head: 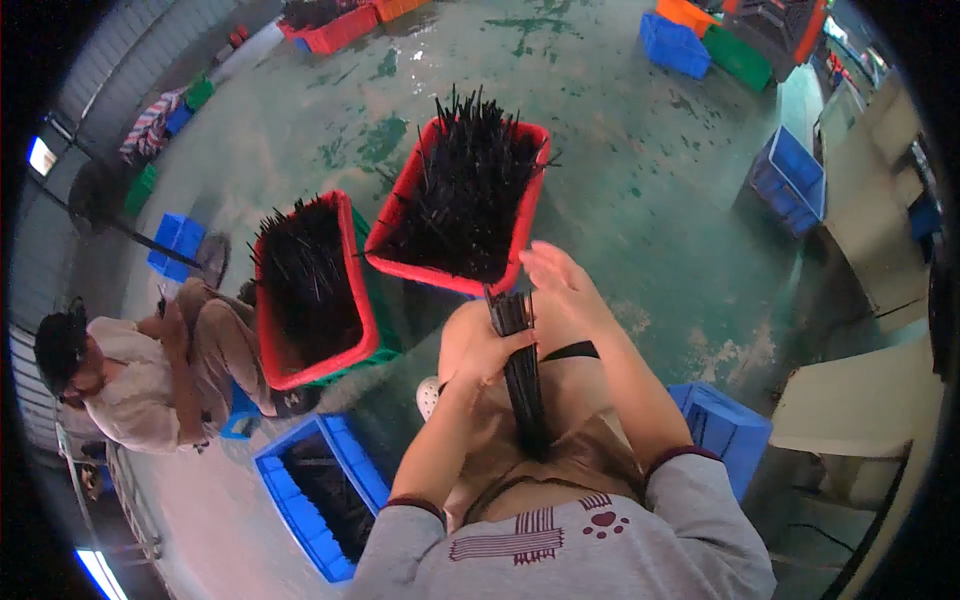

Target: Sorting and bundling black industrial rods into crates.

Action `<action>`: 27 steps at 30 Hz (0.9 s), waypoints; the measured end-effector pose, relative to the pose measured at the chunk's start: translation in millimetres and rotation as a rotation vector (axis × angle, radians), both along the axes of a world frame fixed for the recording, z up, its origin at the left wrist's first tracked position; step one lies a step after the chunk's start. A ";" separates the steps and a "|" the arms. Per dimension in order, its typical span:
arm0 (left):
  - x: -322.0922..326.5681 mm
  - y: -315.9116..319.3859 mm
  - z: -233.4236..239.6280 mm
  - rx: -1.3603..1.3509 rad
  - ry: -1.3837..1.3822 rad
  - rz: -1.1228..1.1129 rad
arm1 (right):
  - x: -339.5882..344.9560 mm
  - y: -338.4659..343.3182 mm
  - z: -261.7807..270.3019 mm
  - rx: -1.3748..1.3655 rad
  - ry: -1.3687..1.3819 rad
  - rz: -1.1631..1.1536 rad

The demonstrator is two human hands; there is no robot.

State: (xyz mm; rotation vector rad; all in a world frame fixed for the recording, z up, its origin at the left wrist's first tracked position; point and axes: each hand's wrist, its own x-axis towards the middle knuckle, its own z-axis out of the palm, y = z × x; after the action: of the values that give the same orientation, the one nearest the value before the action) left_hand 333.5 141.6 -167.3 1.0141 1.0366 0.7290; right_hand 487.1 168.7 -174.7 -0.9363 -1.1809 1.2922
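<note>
My left hand [487,351] is wrapped around a bundle of thin black rods [523,390] that stands over my lap, its lower end close to my shirt. The upper ends fan out slightly above my thumb. My right hand [559,279] is raised beside the bundle's top, its fingers stretched out, with nothing visible in it. Just beyond that hand is a red plastic crate [534,206] heaped with similar black rods [472,180], many of them poking up past its far rim. The material of the rods cannot be told.
Left of it, a second red crate [352,270] of black rods rests on a green one. A blue crate [274,469] with dark pieces is by my left side. A seated person [142,375] is farther left. Another blue crate [731,435] and a pale panel [847,401] are at right.
</note>
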 end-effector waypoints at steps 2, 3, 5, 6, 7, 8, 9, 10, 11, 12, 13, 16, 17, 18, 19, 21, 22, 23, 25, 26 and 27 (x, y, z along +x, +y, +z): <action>-4.0 8.5 -18.6 -0.002 0.065 0.069 | 10.4 -4.2 -9.9 -0.248 0.014 0.248; -5.1 12.8 -26.7 0.100 0.140 0.045 | 12.7 -9.4 -13.2 -0.215 -0.180 0.287; 6.5 7.6 -0.1 0.146 0.012 -0.005 | 9.8 -17.5 -10.9 -0.189 -0.266 0.177; 6.5 7.2 3.0 0.144 0.013 -0.012 | 8.9 -20.1 -11.7 -0.168 -0.355 0.080; 2.9 6.5 6.0 0.213 0.216 -0.027 | 7.7 -21.2 -14.4 -0.190 -0.272 0.051; 1.2 5.4 6.5 0.279 0.417 -0.042 | 9.1 -21.0 -18.8 -0.193 -0.272 0.049; 1.8 3.8 5.2 0.275 0.416 -0.044 | 12.1 -20.0 -24.5 -0.206 -0.253 0.066; 1.3 3.7 4.5 0.267 0.404 0.004 | 13.4 -17.6 -29.9 -0.215 -0.234 0.086; 0.9 3.2 3.8 0.258 0.392 0.053 | 14.0 -16.3 -36.1 -0.188 -0.235 0.074; 0.6 2.6 3.5 0.255 0.391 0.055 | 15.8 -14.6 -48.2 -0.190 -0.237 0.076; 1.0 3.7 4.0 0.218 0.313 0.052 | 16.6 -11.3 -53.5 -0.110 -0.358 0.049; 3.2 0.1 14.0 0.205 0.239 0.061 | 16.7 -13.5 -55.0 -0.076 -0.412 0.009; 4.0 -1.3 17.1 0.231 0.245 0.070 | 15.1 -15.2 -50.4 -0.123 -0.345 -0.005; 4.6 -1.5 16.7 0.229 0.244 0.071 | 14.8 -15.3 -52.3 -0.124 -0.346 -0.004; 5.2 -2.4 17.4 0.260 0.293 0.082 | 14.4 -15.8 -53.0 -0.150 -0.330 0.009; 5.5 -3.3 17.2 0.290 0.342 0.094 | 13.8 -16.9 -52.7 -0.176 -0.314 0.022; 5.9 -3.7 15.9 0.264 0.337 0.127 | 13.4 -18.1 -49.8 -0.188 -0.283 0.036; 6.1 -4.3 15.5 0.237 0.333 0.161 | 13.2 -18.9 -48.2 -0.199 -0.252 0.050; 6.0 -6.0 21.6 0.232 0.330 0.167 | 17.7 -18.5 -50.3 -0.201 -0.304 0.068; 5.9 -6.4 24.5 0.228 0.328 0.172 | 19.3 -18.5 -50.9 -0.200 -0.355 0.085; 5.1 -5.3 19.3 0.225 0.328 0.173 | 19.7 -19.7 -51.5 -0.203 -0.355 0.087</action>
State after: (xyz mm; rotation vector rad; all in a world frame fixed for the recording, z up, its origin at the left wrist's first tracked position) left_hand 338.6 136.3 -148.1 1.2777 1.3602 0.8518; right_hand 506.8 149.0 -226.2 -1.3158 -1.3913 1.3695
